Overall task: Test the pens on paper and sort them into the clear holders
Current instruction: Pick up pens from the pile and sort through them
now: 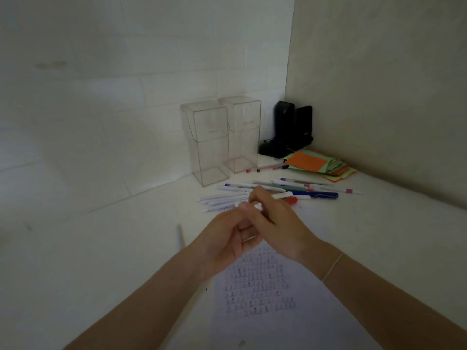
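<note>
White desk (101, 248) meets tiled walls at a corner. Left hand (227, 238) and right hand (278, 223) both curl their fingers around one white pen (257, 205), above the paper (265, 294). Loose pens (278, 190) lie beside two empty clear holders (209, 145).

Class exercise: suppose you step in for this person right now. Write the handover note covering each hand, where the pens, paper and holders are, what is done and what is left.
Hands: the left hand and right hand meet above the sheet, both pinching one small white pen; whether it is capped I cannot tell.
Things: the two tall clear plastic holders stand side by side at the back, with nothing visible inside. A loose pile of mostly white pens lies in front of them, with more by the stack of coloured paper notes. The white sheet with rows of test marks lies nearest the person.
Done: many marks on the sheet.
Left: sorting all pens.
</note>
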Motion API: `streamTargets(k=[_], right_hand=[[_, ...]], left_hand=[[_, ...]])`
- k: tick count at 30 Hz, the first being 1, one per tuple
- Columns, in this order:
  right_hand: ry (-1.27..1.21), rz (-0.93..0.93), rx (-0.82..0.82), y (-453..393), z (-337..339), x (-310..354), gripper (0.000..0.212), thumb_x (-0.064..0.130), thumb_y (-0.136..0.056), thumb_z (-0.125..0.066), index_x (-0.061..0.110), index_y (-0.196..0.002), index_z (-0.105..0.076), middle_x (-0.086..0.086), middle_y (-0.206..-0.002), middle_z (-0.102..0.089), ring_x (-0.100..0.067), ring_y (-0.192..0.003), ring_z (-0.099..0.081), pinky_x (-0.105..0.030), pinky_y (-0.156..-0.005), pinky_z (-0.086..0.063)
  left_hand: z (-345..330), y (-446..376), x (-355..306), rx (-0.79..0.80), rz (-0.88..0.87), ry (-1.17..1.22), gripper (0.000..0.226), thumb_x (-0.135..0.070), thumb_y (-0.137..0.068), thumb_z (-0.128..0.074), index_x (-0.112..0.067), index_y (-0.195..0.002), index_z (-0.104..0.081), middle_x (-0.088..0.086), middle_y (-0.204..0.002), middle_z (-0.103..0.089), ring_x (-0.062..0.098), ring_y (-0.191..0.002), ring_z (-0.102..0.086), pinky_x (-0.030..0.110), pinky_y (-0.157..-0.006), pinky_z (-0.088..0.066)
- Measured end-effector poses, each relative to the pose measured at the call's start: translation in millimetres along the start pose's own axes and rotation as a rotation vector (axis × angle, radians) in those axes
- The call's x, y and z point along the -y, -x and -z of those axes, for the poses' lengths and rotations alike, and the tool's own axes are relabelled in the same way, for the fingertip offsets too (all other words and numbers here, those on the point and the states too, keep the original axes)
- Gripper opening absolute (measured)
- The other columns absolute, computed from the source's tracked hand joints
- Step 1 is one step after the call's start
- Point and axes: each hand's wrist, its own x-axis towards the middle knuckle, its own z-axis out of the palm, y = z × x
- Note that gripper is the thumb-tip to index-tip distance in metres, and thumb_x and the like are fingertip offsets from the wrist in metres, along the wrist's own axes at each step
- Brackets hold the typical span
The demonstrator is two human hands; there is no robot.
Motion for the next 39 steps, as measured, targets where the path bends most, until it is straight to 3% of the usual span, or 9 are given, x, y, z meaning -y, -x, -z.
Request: streamTargets(k=[9,14,17,21,25,30,33,36,39], right_hand=[[-1.053,-0.376,-0.219,-23,31,30,0.053,0.047,-0.089,-0.044,0.014,-0.048,-0.039,0.001,-0.048,-0.023,-0.013,-0.048,-0.018,-0.028,-0.05,-0.016],[-1.245,-0.396,-0.269,-21,33,21,0.035,0.034,-0.09,-0.043,0.014,-0.061,-0.041,0.003,-0.042,-0.022,-0.011,-0.04,-0.017,-0.021,-0.041,-0.018],[-1.235,-0.411,-0.246,-16,32,16,0.036,0.044,-0.079,-0.058,0.017,-0.062,-0.042,0.002,-0.045,-0.026,-0.011,-0.042,-0.02,-0.022,-0.04,-0.022],[-0.789,-0.348,-0.373,-15,34,12,0.046,0.02,-0.089,-0.058,0.018,-0.047,-0.039,0.003,-0.041,-0.036,-0.013,-0.043,-0.029,-0.027,-0.05,-0.029],[-0.359,-0.415,-0.399,-13,42,15,0.057,0.053,-0.093,-0.038,0.011,-0.058,-0.055,-0.009,-0.059,-0.059,-0.018,-0.057,-0.052,-0.03,-0.062,-0.043],[-0.614,-0.502,-0.188,-3,50,5,0.013,0.022,-0.092,-0.057,0.01,-0.094,-0.056,-0.017,-0.098,-0.067,-0.028,-0.082,-0.067,-0.037,-0.078,-0.056],[-0.46,-0.503,-0.3,6,46,-11,0.013,0.008,-0.082,-0.068,0.011,-0.085,-0.056,-0.006,-0.073,-0.06,-0.016,-0.063,-0.055,-0.024,-0.056,-0.045],[-0.558,-0.567,-0.402,11,39,-19,0.011,0.013,-0.093,-0.054,0.006,-0.089,-0.061,-0.006,-0.064,-0.062,-0.018,-0.054,-0.05,-0.024,-0.049,-0.045],[-0.707,-0.636,-0.364,11,33,-26,0.005,0.01,-0.092,-0.056,0.006,-0.091,-0.059,-0.013,-0.088,-0.066,-0.026,-0.074,-0.064,-0.036,-0.072,-0.057]], left_hand=[[23,-4,5,-0.21,-0.201,-0.63,0.011,-0.005,-0.079,-0.068,-0.015,-0.079,-0.065,0.002,-0.085,-0.068,0.015,-0.083,-0.064,0.026,-0.075,-0.049],[35,4,8,-0.206,-0.324,-1.351,0.021,-0.018,-0.087,-0.059,-0.029,-0.105,-0.063,-0.018,-0.111,-0.058,-0.003,-0.103,-0.051,-0.003,-0.081,-0.031],[38,6,7,-0.042,-0.339,-1.562,0.032,-0.024,-0.092,-0.054,-0.024,-0.124,-0.055,-0.013,-0.129,-0.052,0.0,-0.116,-0.047,-0.007,-0.086,-0.021],[53,5,10,0.092,-0.257,-1.74,0.05,-0.039,-0.094,-0.047,-0.024,-0.14,-0.037,-0.009,-0.147,-0.036,0.004,-0.133,-0.032,0.015,-0.109,-0.02],[58,7,16,0.145,-0.224,-1.811,0.057,-0.042,-0.094,-0.044,-0.024,-0.146,-0.025,-0.01,-0.153,-0.021,0.004,-0.139,-0.019,0.014,-0.11,-0.008],[55,7,14,0.054,-0.352,-1.925,0.058,-0.06,-0.087,-0.026,-0.024,-0.129,-0.045,-0.007,-0.137,-0.045,0.012,-0.124,-0.043,0.022,-0.105,-0.029],[40,3,13,-0.05,-0.387,-2.219,0.064,-0.07,-0.084,-0.018,-0.02,-0.11,-0.048,-0.002,-0.116,-0.052,0.018,-0.105,-0.05,0.029,-0.095,-0.034],[32,-3,18,-0.04,-0.422,-2.225,0.07,-0.073,-0.081,-0.019,-0.018,-0.116,-0.045,0.0,-0.126,-0.048,0.018,-0.113,-0.045,0.031,-0.102,-0.031],[31,-10,24,0.123,-0.397,-1.991,0.062,-0.062,-0.089,-0.031,-0.025,-0.138,-0.033,-0.005,-0.149,-0.03,0.011,-0.135,-0.029,0.022,-0.111,-0.019]])
